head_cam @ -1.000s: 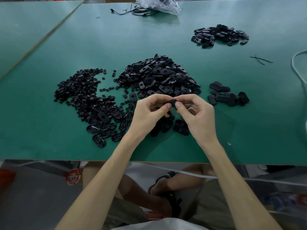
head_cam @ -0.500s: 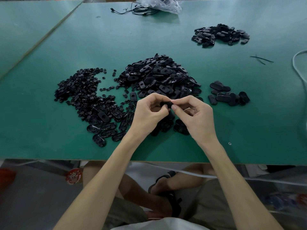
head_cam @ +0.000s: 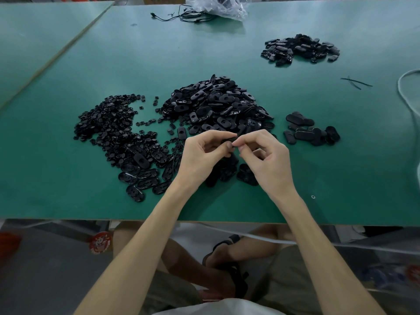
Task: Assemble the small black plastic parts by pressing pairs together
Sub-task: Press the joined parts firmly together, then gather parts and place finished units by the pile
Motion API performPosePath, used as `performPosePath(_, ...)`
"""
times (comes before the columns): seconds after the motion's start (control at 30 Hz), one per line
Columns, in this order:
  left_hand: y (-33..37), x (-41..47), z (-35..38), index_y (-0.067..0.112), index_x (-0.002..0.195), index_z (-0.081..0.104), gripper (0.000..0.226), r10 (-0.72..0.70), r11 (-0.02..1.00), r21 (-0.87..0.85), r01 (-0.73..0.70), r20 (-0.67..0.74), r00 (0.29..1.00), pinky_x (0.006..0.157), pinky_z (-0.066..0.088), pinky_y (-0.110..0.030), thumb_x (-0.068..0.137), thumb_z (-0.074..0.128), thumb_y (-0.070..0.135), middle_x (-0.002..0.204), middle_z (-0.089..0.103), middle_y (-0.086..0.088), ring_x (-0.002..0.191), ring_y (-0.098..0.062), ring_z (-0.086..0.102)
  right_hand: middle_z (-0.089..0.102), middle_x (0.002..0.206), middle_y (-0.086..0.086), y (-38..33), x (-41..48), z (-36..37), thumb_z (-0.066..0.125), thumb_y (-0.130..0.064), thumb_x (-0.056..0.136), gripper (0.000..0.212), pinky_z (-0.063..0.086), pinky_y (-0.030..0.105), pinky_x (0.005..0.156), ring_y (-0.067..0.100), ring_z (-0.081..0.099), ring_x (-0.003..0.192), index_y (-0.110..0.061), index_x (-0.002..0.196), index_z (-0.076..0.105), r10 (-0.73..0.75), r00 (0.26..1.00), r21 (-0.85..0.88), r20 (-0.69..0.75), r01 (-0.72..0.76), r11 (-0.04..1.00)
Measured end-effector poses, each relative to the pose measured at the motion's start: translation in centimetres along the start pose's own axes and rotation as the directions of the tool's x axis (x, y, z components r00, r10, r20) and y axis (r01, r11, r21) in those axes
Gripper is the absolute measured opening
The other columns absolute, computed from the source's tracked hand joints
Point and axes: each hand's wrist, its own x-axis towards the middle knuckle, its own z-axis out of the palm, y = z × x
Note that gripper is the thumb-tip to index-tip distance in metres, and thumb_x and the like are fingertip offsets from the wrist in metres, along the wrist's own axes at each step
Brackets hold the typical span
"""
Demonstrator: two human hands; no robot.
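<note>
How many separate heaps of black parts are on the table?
4: left heap, centre heap of ovals, far heap top right, small heap beside the right hand. Parts beneath the left hand may hide more.

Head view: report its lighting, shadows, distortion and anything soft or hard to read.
Head view: soft, even light, with a pale sheen on the far green table; faint shadows under the left hand and right hand; the wide lens stretches the forearms toward the bottom corners; the black part pinched between both hands shows no detail; under the table is dim and blurred.
</note>
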Motion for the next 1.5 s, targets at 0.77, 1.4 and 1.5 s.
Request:
performPosePath(0.77,0.4,-0.1,0.1,0.007,0.121,0.073,0.026,-0.034,0.999,0.034,0.036,-0.053,0.998,0.081,0.060,-0.026,0.102,0.058,-0.003,0.109,0.077,-0.003,0.102,-0.018,0.073,0.036,0.132,-0.007,1.4,0.5,-0.9,0.055,0.002,0.100,0.053,0.047,0.002,0.079,-0.026,0.057,0.098,-0.003,0.152,0.045,0.374,0.763,0.278,-0.527,-0.262,0.924)
performPosePath(1.4,0.7,-0.3,0.2,0.002,0.105,0.074,0.023,-0.004,0.999,0.052,0.010,-0.108,0.994,0.075,0.060,-0.031,0.101,0.054,-0.008,0.093,0.076,-0.007,0.085,-0.022,0.072,0.057,0.116,-0.002,0.6,0.3,-0.2,0.074,-0.039,0.095,0.020,0.020,0.030,0.092,0.025,0.038,0.127,-0.026,0.111,0.076,0.264,0.932,-0.495,-0.247,-0.356,0.793)
performPosePath(1.5,0.9,-0.4,0.2,0.003,0.105,0.075,0.023,-0.021,0.998,0.056,0.027,-0.103,0.994,0.075,0.059,-0.028,0.101,0.055,-0.007,0.094,0.076,-0.007,0.086,-0.021,0.073,0.050,0.105,-0.008,0.8,0.2,-0.2,0.074,-0.039,0.095,0.015,0.015,0.027,0.086,0.025,0.039,0.122,-0.027,0.102,0.079,0.254,0.934,-0.498,-0.250,-0.350,0.794)
